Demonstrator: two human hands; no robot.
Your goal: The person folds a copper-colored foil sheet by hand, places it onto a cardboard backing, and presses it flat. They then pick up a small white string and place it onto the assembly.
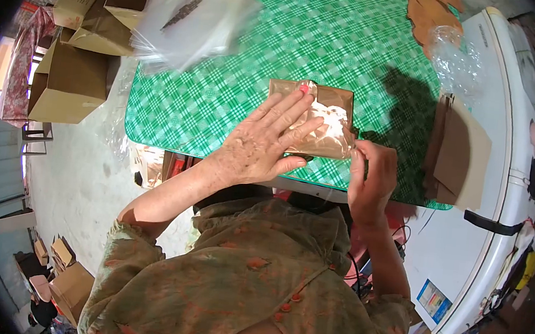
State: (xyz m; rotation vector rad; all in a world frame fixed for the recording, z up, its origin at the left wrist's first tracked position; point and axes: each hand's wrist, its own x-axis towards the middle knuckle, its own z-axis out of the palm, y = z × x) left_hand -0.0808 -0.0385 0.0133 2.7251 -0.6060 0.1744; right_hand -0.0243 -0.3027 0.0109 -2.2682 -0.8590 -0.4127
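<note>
A flat brown rectangular package [341, 103] with a shiny clear plastic surface lies near the front edge of the green checked tablecloth [222, 98]. Spread across its left part is my left hand [264, 131], palm down, fingers apart. A small pink-red spot shows at one of its fingertips. At the package's lower right corner, the thumb and index finger of my right hand [372, 170] pinch together on the edge of the plastic.
Clear plastic bags [198, 22] are piled at the back left, near open cardboard boxes [73, 77]. Cardboard sheets [459, 153] stand at the right edge beside a white appliance [459, 250]. Bubble wrap [455, 56] and brown pieces [427, 15] lie at the back right.
</note>
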